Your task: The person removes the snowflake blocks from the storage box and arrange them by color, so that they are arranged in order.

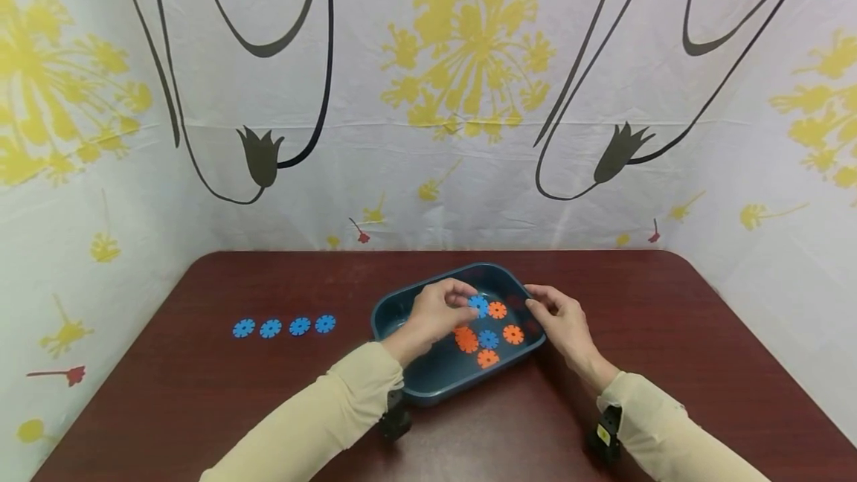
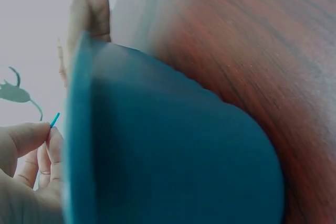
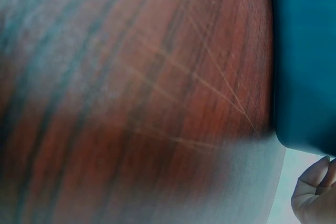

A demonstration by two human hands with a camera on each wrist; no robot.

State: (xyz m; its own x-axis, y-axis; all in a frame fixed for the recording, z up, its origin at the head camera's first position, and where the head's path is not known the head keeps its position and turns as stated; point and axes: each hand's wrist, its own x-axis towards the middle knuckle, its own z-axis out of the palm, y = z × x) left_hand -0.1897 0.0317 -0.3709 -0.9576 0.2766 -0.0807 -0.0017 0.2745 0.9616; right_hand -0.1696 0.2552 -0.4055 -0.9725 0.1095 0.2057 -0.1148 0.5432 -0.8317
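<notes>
My left hand point(image 1: 435, 311) is over the dark blue tray point(image 1: 428, 393), with a blue notched disc point(image 1: 478, 306) pinched between thumb and fingertips. In the left wrist view the pinched disc point(image 2: 55, 119) appears edge-on as a thin blue sliver. At the tray's right end, my right hand point(image 1: 565, 322) grips the rim. Inside the tray lie several orange notched discs point(image 1: 488, 358) and at least one more blue disc point(image 1: 489, 339). Part of the tray's inside is hidden behind my left hand and forearm. Only part of my right hand point(image 3: 316, 195) shows in the right wrist view.
Several blue notched discs point(image 1: 271, 329) form a spaced row on the brown wooden table point(image 1: 201, 407), left of the tray. A white cloth point(image 1: 435, 192) printed with yellow and grey flowers hangs behind the table and along both sides.
</notes>
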